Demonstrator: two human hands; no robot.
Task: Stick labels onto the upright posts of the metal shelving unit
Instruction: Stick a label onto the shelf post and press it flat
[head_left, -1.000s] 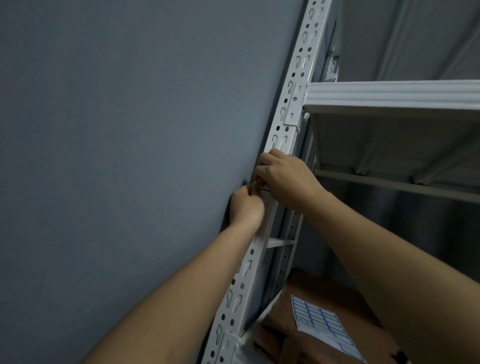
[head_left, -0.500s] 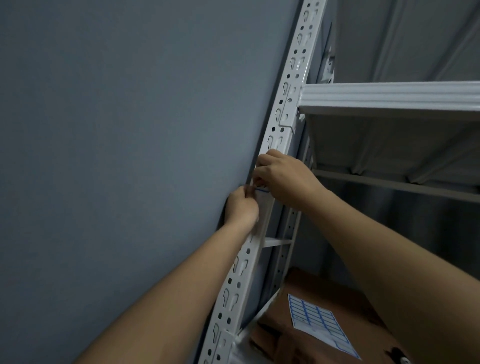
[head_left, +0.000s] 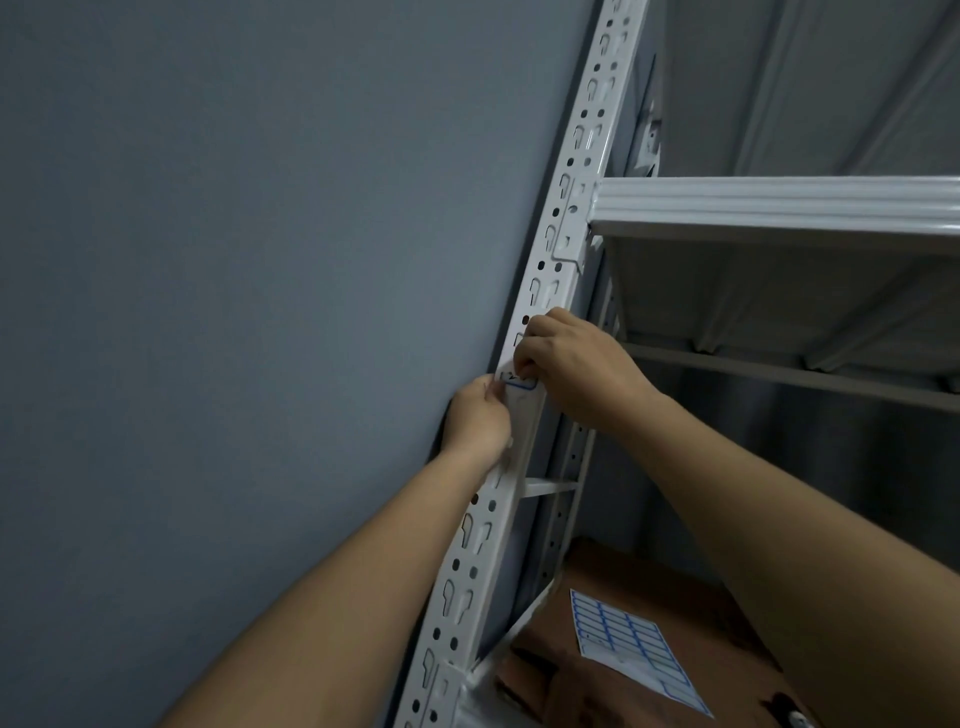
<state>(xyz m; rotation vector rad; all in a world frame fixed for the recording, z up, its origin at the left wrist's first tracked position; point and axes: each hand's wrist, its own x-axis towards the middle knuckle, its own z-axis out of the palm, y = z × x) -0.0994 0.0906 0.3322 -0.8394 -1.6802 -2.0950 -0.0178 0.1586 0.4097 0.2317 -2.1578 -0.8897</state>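
Label application at the front upright post, in progress.

A small white label (head_left: 518, 383) with a blue border is held against the white perforated post (head_left: 563, 228), below the shelf beam (head_left: 779, 200). It is pinched by the curled fingers of the right hand (head_left: 566, 358) and the left hand (head_left: 480, 415). Next, pressing flat and smoothing is judged necessary. The label sheet (head_left: 631, 649) lies on the cardboard box (head_left: 727, 613) below.

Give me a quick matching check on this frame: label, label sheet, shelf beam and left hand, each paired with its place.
Things:
1. label
2. label sheet
3. shelf beam
4. left hand

Places:
A. lying on the brown box, lower right
B. on the post between both hands
C. against the post's wall side
D. hooked into the post, above the hands

Pairs: 1-B, 2-A, 3-D, 4-C
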